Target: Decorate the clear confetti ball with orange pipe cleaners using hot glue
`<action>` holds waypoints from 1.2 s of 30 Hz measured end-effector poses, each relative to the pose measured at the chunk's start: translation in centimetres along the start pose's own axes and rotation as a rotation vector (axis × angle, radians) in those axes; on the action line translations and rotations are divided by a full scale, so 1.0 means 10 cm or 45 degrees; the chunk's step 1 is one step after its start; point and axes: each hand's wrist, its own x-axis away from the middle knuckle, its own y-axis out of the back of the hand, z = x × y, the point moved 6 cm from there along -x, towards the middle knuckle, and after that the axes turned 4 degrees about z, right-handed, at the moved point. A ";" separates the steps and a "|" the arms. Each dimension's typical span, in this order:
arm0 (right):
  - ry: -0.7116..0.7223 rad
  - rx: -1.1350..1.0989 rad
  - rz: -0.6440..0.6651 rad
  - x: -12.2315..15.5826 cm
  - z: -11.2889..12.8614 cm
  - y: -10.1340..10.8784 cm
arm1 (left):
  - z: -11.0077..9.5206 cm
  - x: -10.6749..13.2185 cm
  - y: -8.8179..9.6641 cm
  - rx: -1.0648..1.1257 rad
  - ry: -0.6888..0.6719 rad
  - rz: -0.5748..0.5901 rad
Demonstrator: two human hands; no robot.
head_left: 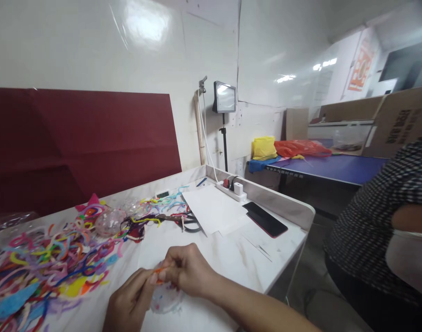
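Both hands meet over the white tabletop near its front. My left hand (133,295) is closed, pinching an orange pipe cleaner (160,272) between thumb and fingers. On the other side my right hand (186,269) pinches the same orange strand, its fingertips close to the left ones. Just beneath the hands lies a clear round plastic piece with coloured specks (166,297), partly covered by them. Whether the strand is fixed to this piece I cannot tell. A heap of colourful pipe cleaner pieces (69,256) spreads to the left of my hands.
Scissors (192,226) lie beyond my hands, beside white paper sheets (214,210). Farther right are a black phone (266,219) and a power strip (233,190) along the raised table edge (266,191). A person in a checked top (380,216) is at the right.
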 end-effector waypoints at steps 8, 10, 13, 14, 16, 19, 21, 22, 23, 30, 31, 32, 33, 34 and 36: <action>-0.102 -0.275 -0.057 0.00 -0.06 -0.18 | -0.07 0.04 0.02 0.006 0.026 -0.078; -0.113 -0.295 -0.040 0.00 -0.07 -0.19 | -0.02 0.04 0.04 -0.056 -0.008 -0.077; -0.126 -0.257 0.026 0.02 -0.05 -0.16 | 0.01 0.02 0.06 -0.146 -0.142 -0.047; -0.127 -0.234 0.045 0.02 -0.04 -0.14 | 0.01 0.01 0.07 -0.160 -0.184 -0.037; -0.125 -0.193 0.072 0.03 -0.01 -0.09 | 0.00 0.00 0.08 -0.168 -0.243 -0.019; -0.128 -0.179 0.096 0.02 0.00 -0.06 | -0.01 -0.01 0.06 -0.154 -0.246 0.013; -0.133 -0.206 0.093 0.01 -0.02 -0.07 | 0.00 0.00 0.04 -0.144 -0.208 0.030; -0.133 -0.225 0.083 0.01 -0.03 -0.09 | 0.02 0.00 0.03 -0.144 -0.173 0.033; -0.132 -0.244 0.070 0.01 -0.05 -0.10 | 0.04 0.01 0.02 -0.149 -0.134 0.031; -0.110 -0.231 0.007 0.01 -0.16 -0.16 | -0.01 -0.01 0.05 -0.198 -0.189 0.000; -0.106 -0.199 0.021 0.01 -0.17 -0.16 | -0.03 -0.01 0.06 -0.202 -0.200 0.003; -0.100 -0.161 0.037 0.01 -0.17 -0.16 | -0.06 -0.02 0.06 -0.200 -0.206 -0.003; -0.091 -0.118 0.052 0.01 -0.16 -0.15 | -0.08 -0.02 0.06 -0.199 -0.200 0.012; -0.077 -0.067 0.069 0.02 -0.14 -0.13 | -0.09 -0.02 0.05 -0.204 -0.173 0.025; -0.031 0.057 0.099 0.05 -0.08 -0.08 | -0.09 -0.02 0.05 -0.174 -0.113 0.042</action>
